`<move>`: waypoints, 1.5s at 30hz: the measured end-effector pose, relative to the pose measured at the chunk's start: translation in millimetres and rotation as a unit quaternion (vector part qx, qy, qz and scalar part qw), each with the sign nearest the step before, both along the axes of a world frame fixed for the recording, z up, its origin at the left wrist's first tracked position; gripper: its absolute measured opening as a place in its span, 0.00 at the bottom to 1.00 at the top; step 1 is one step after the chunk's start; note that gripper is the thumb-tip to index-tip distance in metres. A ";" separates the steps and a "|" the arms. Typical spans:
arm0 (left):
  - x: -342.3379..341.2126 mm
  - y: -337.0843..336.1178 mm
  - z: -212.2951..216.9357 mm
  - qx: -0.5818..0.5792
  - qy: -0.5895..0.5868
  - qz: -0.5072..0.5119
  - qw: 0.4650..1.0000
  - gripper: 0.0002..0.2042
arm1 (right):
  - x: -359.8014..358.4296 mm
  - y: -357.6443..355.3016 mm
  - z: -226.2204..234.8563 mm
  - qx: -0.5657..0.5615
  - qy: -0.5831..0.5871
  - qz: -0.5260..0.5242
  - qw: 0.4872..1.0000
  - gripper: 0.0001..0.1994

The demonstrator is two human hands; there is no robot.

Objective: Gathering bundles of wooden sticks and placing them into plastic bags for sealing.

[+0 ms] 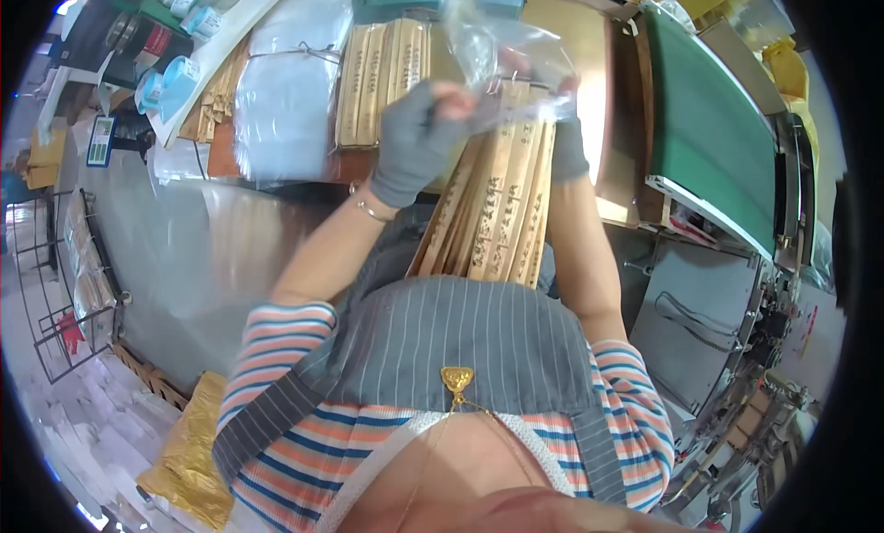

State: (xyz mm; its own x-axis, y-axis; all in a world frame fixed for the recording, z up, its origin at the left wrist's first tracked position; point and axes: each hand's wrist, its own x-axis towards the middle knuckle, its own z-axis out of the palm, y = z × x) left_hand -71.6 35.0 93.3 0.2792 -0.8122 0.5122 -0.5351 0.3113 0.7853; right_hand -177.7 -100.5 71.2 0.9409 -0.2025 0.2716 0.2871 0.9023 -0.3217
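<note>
Overlapping tan strips (pixel 503 201), darkly lettered

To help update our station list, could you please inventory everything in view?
Wooden strips: many, tan, centre
Clear bag: one, transparent, over strips' ends
Clear plastic stack: one, translucent, upper left
Bundled strips: one pack, tan, right of stack
Green panel: one, green, right
Yellow package: one, yellow, lower left
Containers: several, blue and white, upper left
Edge clutter: uncountable, mixed, lower right
Apron: one, grey, centre
Left hand: one, grey-gloved, at bag
Right hand: one, grey-gloved, beside strips
</note>
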 end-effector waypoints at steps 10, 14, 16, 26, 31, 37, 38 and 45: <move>-40.0 33.7 -9.2 0.143 0.076 -0.066 0.985 0.14 | -99.5 48.3 -13.5 -0.690 0.519 -0.165 0.477 0.15; -4.3 -56.0 36.9 0.114 0.105 -0.027 0.987 0.11 | -59.1 5.2 42.8 -0.593 0.378 -0.505 0.500 0.02; 36.9 -96.7 47.6 0.106 -0.074 0.086 0.988 0.10 | -56.4 -29.0 58.4 -0.671 0.283 -0.581 0.362 0.06; 77.4 -152.1 107.9 0.038 -0.254 0.072 0.964 0.11 | -63.8 -112.5 140.5 -0.731 0.361 -0.526 0.242 0.04; 71.3 -139.1 107.2 0.252 -0.158 -0.040 0.954 0.13 | -93.8 -138.0 109.3 -0.648 0.415 -0.430 0.472 0.06; 34.3 -106.2 128.2 0.161 0.146 -0.074 0.973 0.13 | -40.2 -14.9 136.5 -0.759 0.257 -0.573 0.174 0.39; 26.8 -99.4 140.4 0.163 0.146 -0.083 0.972 0.13 | -32.3 -7.2 124.3 -0.764 0.271 -0.572 0.126 0.43; 56.1 -74.5 162.4 0.027 0.079 -0.093 0.992 0.15 | -16.6 -51.4 144.2 -0.755 0.184 -0.429 0.460 0.12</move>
